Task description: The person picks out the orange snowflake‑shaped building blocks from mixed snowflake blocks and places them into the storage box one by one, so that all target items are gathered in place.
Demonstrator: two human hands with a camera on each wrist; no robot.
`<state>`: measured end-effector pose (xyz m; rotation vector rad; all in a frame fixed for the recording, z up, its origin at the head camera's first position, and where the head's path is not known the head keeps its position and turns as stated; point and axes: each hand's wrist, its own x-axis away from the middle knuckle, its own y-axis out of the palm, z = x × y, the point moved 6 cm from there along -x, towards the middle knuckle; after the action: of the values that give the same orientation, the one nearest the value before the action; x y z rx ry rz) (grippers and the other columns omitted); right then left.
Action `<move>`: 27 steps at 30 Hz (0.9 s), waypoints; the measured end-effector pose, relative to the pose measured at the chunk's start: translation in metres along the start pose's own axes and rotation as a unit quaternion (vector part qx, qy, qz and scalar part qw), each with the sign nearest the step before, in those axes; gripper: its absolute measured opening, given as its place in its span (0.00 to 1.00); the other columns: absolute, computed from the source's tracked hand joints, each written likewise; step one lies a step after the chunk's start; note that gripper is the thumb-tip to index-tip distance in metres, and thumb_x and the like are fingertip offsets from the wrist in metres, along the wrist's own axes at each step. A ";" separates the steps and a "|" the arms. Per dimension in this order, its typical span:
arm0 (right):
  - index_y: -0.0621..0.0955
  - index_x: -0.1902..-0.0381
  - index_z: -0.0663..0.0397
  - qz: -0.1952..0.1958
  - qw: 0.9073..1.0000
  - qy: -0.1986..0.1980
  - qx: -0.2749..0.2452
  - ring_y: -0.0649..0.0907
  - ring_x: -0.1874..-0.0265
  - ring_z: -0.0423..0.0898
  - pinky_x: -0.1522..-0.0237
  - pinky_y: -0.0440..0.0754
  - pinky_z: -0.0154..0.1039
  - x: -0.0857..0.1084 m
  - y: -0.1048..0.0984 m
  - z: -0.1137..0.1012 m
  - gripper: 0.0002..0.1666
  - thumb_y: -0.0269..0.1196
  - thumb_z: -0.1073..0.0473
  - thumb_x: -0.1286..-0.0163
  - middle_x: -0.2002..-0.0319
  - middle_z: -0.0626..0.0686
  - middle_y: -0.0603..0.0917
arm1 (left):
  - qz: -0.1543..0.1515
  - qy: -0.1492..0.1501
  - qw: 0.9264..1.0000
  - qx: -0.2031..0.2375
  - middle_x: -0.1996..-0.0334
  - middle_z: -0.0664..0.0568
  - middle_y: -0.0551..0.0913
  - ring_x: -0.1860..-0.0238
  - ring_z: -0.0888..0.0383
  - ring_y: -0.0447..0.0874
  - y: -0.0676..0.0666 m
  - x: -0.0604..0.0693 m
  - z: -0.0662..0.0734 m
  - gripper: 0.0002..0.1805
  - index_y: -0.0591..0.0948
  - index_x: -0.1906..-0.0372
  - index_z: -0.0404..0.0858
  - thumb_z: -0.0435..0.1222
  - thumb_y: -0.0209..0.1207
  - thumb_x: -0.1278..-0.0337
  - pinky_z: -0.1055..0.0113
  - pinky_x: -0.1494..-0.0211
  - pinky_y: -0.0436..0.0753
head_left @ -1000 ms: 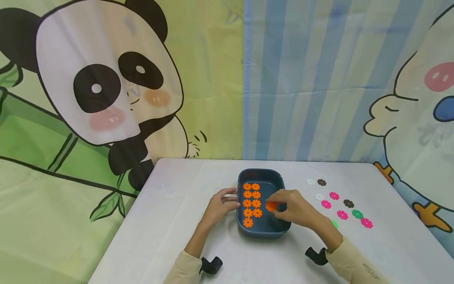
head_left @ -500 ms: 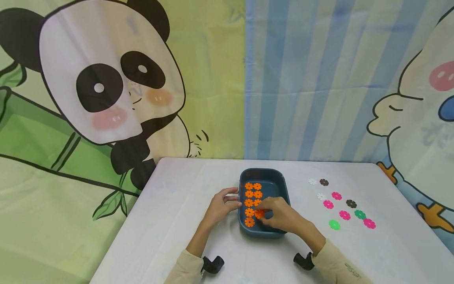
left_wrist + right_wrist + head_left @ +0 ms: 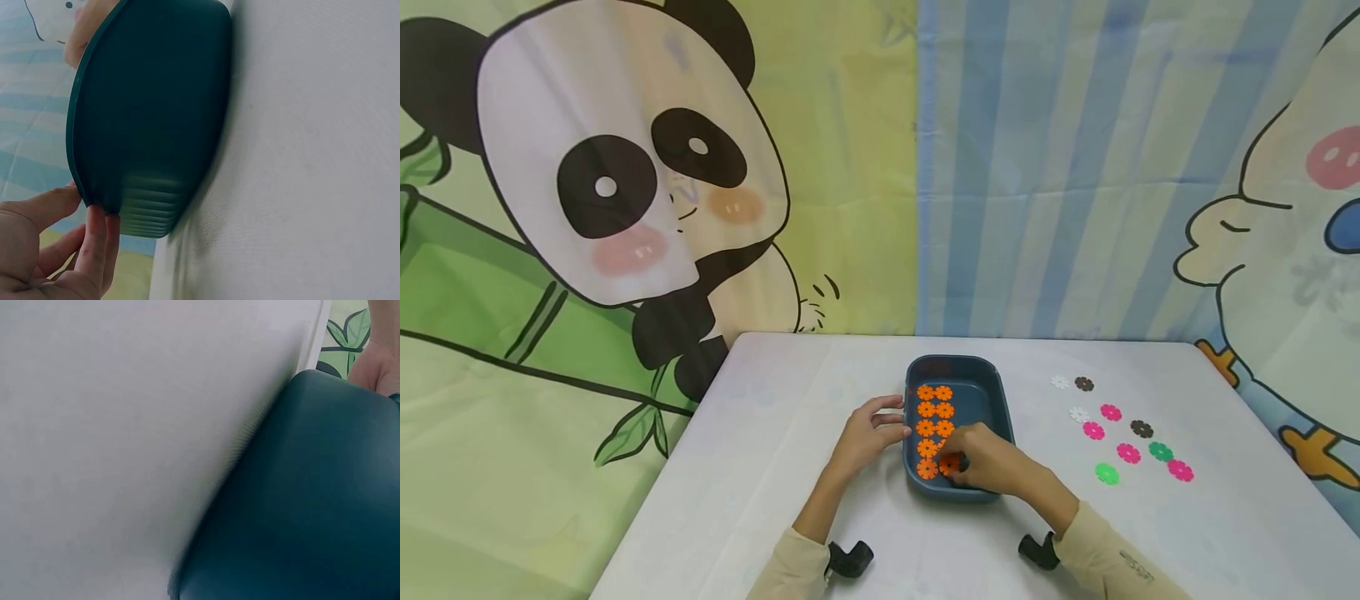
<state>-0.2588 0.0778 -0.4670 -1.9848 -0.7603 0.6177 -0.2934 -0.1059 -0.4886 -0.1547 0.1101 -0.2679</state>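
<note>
In the head view a dark blue-green tray (image 3: pixel 992 400) stands on the white table. Orange flower-shaped discs (image 3: pixel 927 428) lie in it in two columns along its left side. My right hand (image 3: pixel 988 460) reaches over the tray's near right part, with thumb and fingers pinching an orange flower-shaped disc (image 3: pixel 950 464) low in the second column. The fingers partly hide that disc and the one above it. At the tray's left side, my left hand (image 3: pixel 865 435) holds the rim. The left wrist view shows its thumb (image 3: pixel 59 203) at the rim and fingertips against the outer wall.
Right of the tray lie several loose flower-shaped discs: pink (image 3: pixel 1128 453), brown (image 3: pixel 1142 429), white (image 3: pixel 1078 414), dark green (image 3: pixel 1161 452) and bright green (image 3: pixel 1107 474). A printed curtain (image 3: pixel 1000 167) hangs behind the table (image 3: pixel 820 375).
My right hand has moved left across the tray, then slightly toward its near side, carrying the orange flower-shaped disc to the second column. My left hand stays at the rim.
</note>
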 end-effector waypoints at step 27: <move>0.83 0.47 0.55 0.204 0.978 0.003 0.044 0.83 0.56 0.49 0.58 0.85 0.45 0.007 -0.071 0.018 0.23 0.72 0.57 0.40 0.51 0.52 0.84 | 0.038 0.036 0.987 -0.151 0.40 0.50 0.76 0.45 0.53 0.80 -0.014 -0.015 0.005 0.32 0.72 0.33 0.41 0.46 0.65 0.40 0.60 0.46 0.81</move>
<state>-0.2852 0.1215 -0.4147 -2.0716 -0.3118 0.8671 -0.3106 -0.1141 -0.4799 -0.4406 0.2285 -0.1795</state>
